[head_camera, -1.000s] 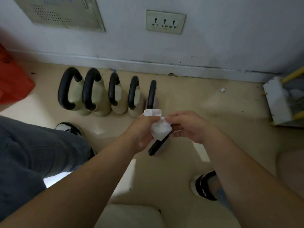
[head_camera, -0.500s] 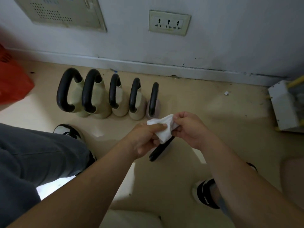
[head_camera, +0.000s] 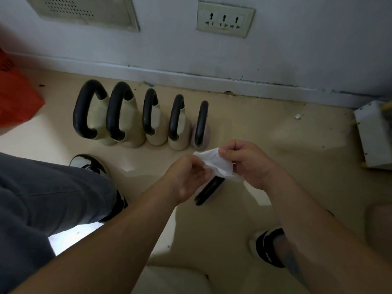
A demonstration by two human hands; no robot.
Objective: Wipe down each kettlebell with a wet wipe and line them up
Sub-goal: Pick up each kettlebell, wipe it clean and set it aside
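Several kettlebells with black handles stand in a row near the wall: cream ones [head_camera: 125, 115] from the left, and a small pinkish one [head_camera: 201, 128] at the right end. Another small kettlebell [head_camera: 209, 190] stands on the floor right below my hands, mostly hidden by them. I hold a white wet wipe [head_camera: 216, 163] stretched between both hands. My right hand [head_camera: 248, 160] pinches its upper right edge. My left hand [head_camera: 188, 177] holds its lower left part with curled fingers.
An orange object [head_camera: 17, 98] sits at the far left. A white box [head_camera: 373, 134] stands at the right edge by the wall. My shoes [head_camera: 89, 164] [head_camera: 267, 247] are on the beige floor on either side. A pale cushion-like surface [head_camera: 174, 281] lies at the bottom.
My hands have drawn slightly apart, spreading the bunched wipe flatter between them. The view has shifted a little; the kettlebells stay put.
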